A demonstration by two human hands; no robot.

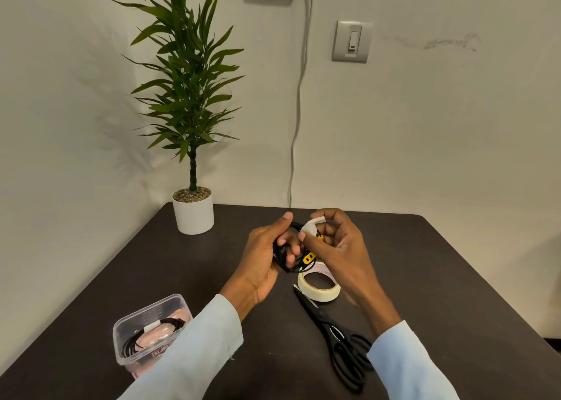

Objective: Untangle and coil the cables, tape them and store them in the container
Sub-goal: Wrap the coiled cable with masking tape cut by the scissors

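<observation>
Scissors nearest, hands gripping coiled cable between them, tape strip atop

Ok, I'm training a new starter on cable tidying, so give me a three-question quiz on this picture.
1. True or false: the container already holds a taped cable.
2. What lies nearest the tape roll? A) scissors B) plant C) container
3. What does the right hand pinch against the coil that the left hand grips?

Key
1. True
2. A
3. A tape strip
</observation>
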